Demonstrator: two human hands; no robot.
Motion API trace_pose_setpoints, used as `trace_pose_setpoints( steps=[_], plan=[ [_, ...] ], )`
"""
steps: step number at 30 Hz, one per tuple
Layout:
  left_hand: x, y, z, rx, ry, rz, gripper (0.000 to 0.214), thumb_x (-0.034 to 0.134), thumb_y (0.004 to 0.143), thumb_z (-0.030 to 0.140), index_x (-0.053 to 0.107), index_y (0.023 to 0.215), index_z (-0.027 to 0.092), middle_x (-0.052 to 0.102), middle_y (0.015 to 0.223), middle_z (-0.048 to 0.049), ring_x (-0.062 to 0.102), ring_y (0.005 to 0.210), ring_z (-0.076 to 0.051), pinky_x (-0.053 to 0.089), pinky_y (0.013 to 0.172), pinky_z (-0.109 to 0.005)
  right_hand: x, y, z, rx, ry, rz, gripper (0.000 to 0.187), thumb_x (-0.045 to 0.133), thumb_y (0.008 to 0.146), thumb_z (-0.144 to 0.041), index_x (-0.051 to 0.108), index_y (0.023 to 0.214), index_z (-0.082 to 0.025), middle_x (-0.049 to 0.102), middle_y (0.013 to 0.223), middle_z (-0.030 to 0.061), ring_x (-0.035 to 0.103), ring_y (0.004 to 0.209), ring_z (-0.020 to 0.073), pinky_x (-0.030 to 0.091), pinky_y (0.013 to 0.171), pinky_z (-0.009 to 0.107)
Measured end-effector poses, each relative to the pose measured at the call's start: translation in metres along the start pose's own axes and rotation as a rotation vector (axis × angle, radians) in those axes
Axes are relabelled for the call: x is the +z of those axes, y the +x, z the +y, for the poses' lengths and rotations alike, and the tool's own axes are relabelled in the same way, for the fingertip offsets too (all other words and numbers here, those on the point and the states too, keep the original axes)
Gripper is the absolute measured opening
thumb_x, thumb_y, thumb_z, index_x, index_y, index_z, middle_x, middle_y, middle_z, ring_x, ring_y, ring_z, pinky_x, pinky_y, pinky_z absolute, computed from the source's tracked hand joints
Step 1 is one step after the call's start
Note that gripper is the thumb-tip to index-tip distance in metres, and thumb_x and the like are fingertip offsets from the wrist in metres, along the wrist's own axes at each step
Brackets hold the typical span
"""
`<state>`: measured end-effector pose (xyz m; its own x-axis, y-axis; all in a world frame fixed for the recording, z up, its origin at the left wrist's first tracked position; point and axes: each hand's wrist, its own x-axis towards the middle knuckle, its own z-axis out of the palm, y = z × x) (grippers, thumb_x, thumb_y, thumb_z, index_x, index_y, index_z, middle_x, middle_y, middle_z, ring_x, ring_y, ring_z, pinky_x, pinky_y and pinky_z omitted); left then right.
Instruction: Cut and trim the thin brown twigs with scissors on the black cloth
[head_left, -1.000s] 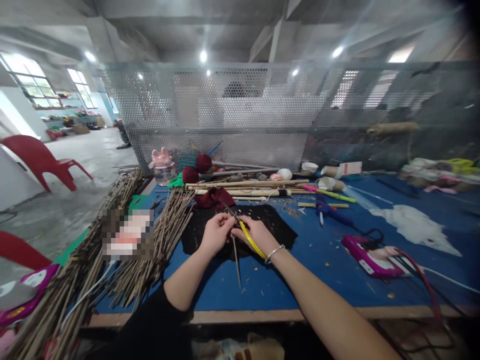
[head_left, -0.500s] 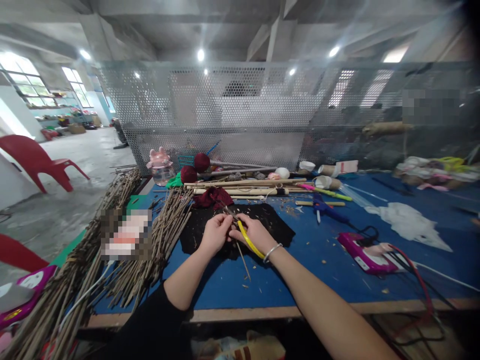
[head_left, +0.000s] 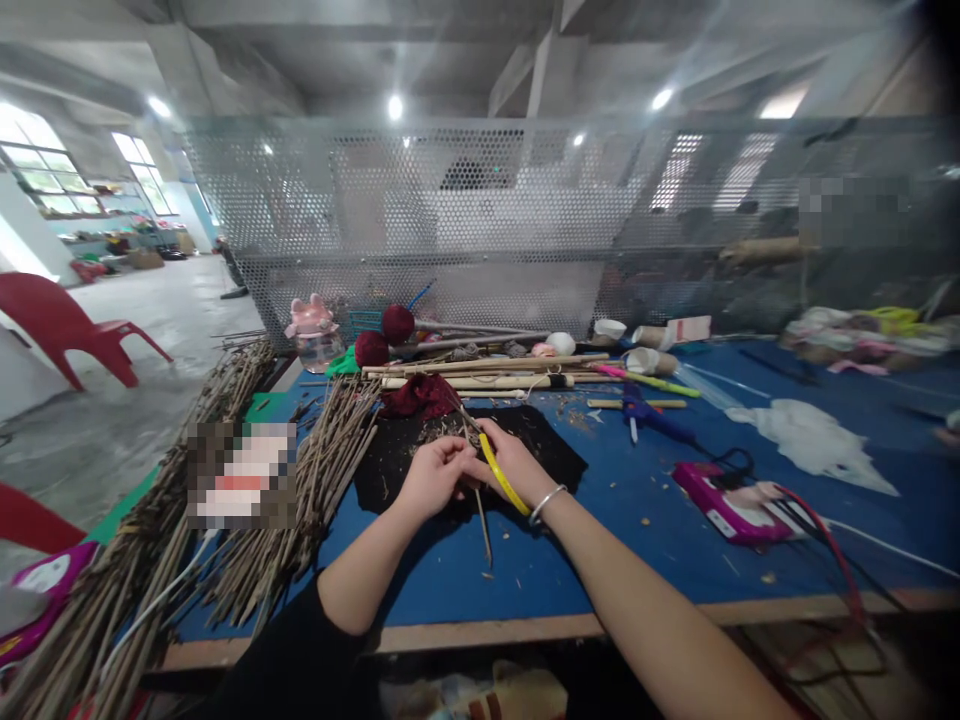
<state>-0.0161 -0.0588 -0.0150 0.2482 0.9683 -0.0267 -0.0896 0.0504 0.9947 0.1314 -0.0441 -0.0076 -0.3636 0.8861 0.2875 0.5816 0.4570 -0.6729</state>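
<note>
Over a black cloth (head_left: 551, 455) strewn with bits, my two hands meet. My right hand (head_left: 506, 465) is closed on yellow-handled scissors (head_left: 501, 474), whose narrow blades point away from me toward a dark red cloth (head_left: 421, 395). A thin twig (head_left: 484, 530) runs down from between the hands toward me. My left hand (head_left: 435, 476) has its fingers closed around the twig's upper part. The fingers hide just where the twig is gripped. To the left lies a bundle of cut twigs (head_left: 341, 435).
Longer sticks (head_left: 176, 440) pile along the left edge. Bamboo rods (head_left: 480, 382) and dark red balls (head_left: 371, 350) lie along the back, before a perforated metal screen (head_left: 390, 220). On the right are a blue glue gun (head_left: 652, 415), a purple power strip (head_left: 720, 505) and a plastic bag (head_left: 810, 440).
The twig now hangs more nearly straight toward me. My hands have shifted slightly, still together, and the scissors remain in the right. The whole view has moved a little.
</note>
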Motion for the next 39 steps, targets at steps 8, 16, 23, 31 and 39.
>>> trace_pose_setpoints(
  steps=[8, 16, 23, 31, 39],
  plan=[
    [-0.0018, 0.001, -0.0037, 0.048, 0.03, 0.031, 0.028, 0.059, 0.071, 0.043, 0.054, 0.076, 0.015, 0.057, 0.055, 0.0018, 0.056, 0.045, -0.01, 0.039, 0.033, -0.017, 0.0054, 0.0016, 0.0008, -0.019, -0.027, 0.038, 0.042, 0.057, 0.076, -0.051, 0.056, 0.097, -0.015, 0.06, 0.065, 0.0012, 0.051, 0.054, 0.0124, 0.036, 0.053, 0.02],
    [-0.0024, 0.0006, -0.0009, 0.048, 0.034, 0.045, 0.028, 0.056, 0.074, 0.043, 0.056, 0.077, 0.015, 0.056, 0.056, 0.0016, 0.055, 0.046, -0.01, 0.041, 0.036, -0.017, 0.003, 0.0028, 0.0031, -0.009, -0.016, 0.035, 0.038, 0.056, 0.076, -0.05, 0.058, 0.091, -0.015, 0.063, 0.073, 0.004, 0.056, 0.06, 0.0143, 0.039, 0.057, 0.022],
    [-0.0055, 0.0012, -0.0025, 0.102, 0.062, 0.058, 0.026, 0.054, 0.076, 0.039, 0.059, 0.08, 0.014, 0.053, 0.056, 0.0031, 0.044, 0.038, -0.005, 0.04, 0.034, -0.017, 0.0019, 0.0, 0.0027, 0.054, -0.147, -0.035, 0.05, 0.064, 0.07, -0.049, 0.052, 0.109, -0.022, 0.064, 0.078, 0.0021, 0.058, 0.066, 0.017, 0.037, 0.058, 0.024],
    [-0.0039, 0.0002, -0.0042, 0.098, 0.107, -0.004, 0.028, 0.052, 0.079, 0.04, 0.059, 0.084, 0.014, 0.051, 0.06, 0.0034, 0.042, 0.037, -0.005, 0.039, 0.034, -0.018, 0.0028, -0.0004, 0.0003, -0.056, -0.015, -0.009, 0.061, 0.066, 0.069, -0.049, 0.046, 0.116, -0.016, 0.057, 0.107, 0.0116, 0.054, 0.094, 0.0214, 0.041, 0.083, 0.033],
    [-0.0032, -0.0007, -0.0005, 0.08, 0.111, 0.025, 0.025, 0.051, 0.078, 0.039, 0.057, 0.08, 0.015, 0.053, 0.05, 0.0029, 0.044, 0.037, -0.007, 0.036, 0.033, -0.017, 0.0008, -0.0027, -0.0014, -0.009, -0.052, -0.031, 0.047, 0.061, 0.073, -0.052, 0.051, 0.106, -0.02, 0.062, 0.082, 0.0053, 0.059, 0.07, 0.0182, 0.041, 0.062, 0.025]
  ],
)
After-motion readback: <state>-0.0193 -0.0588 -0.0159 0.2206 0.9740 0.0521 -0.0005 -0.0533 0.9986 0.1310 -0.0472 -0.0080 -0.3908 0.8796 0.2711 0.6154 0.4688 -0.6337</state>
